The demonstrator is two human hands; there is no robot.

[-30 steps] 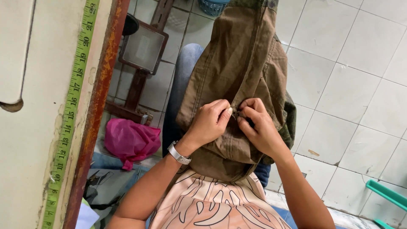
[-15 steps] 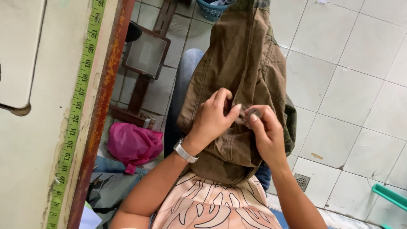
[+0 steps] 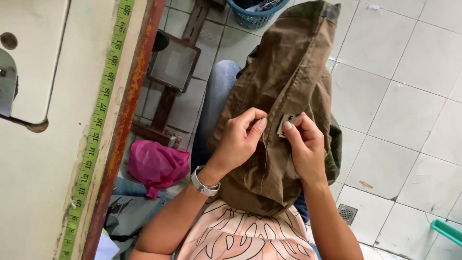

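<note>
A brown garment (image 3: 288,82) lies over my lap and knees, above the tiled floor. My left hand (image 3: 240,139), with a silver watch on its wrist, pinches a fold of the brown cloth along a seam. Beside it, my right hand (image 3: 305,147) holds a small thin metal blade (image 3: 285,125) between thumb and fingers, its edge against the same seam. The two hands are a few centimetres apart.
A cream sewing table (image 3: 43,159) with a yellow-green measuring tape (image 3: 98,130) and a rusty edge fills the left. Below it are a treadle pedal (image 3: 174,62), a pink cloth bundle (image 3: 156,163) and a blue basket (image 3: 255,12). A floor drain (image 3: 346,212) sits to the right.
My hands have parted slightly along the seam. The small blade now shows in my right hand's fingers. The view has shifted a little, and the garment hangs as before.
</note>
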